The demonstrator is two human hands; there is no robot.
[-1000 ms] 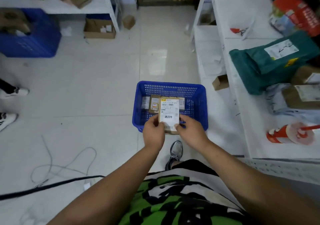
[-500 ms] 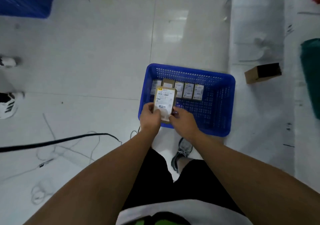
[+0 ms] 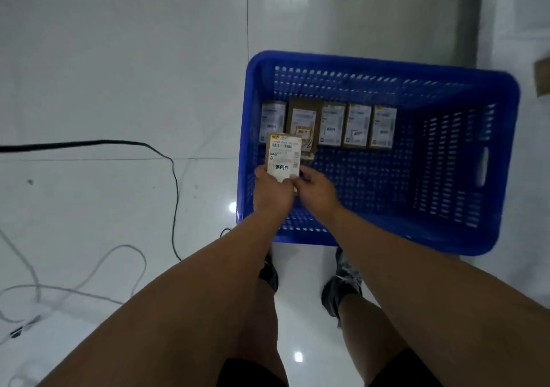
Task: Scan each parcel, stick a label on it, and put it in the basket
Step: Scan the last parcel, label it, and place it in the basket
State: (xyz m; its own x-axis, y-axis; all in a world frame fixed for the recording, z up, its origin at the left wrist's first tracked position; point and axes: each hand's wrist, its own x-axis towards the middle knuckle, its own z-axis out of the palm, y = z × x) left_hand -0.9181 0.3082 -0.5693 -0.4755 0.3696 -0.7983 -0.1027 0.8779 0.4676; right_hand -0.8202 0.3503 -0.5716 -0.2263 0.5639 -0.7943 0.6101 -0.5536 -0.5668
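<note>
— Left hand (image 3: 272, 196) and right hand (image 3: 317, 192), each pinching the lower end of the parcel (image 3: 282, 156), fingers closed on it.
— And the place?
— Held over the left side of the blue basket (image 3: 387, 67), label (image 3: 284, 166) facing up, just in front of 5 parcels (image 3: 358, 126) lying in a row by the far wall.
— Handling?
— Probably light and stiff, like a cardboard box. Glossy label maybe a little slippery. Better to hold by the 2 long edges, then lower flat beside the row.

Black shorts (image 3: 253, 371) end above the knees. The forearms (image 3: 208, 282) are bare. The right shoe (image 3: 342, 285) is a grey and black trainer; the left shoe (image 3: 269, 270) looks black.
</note>
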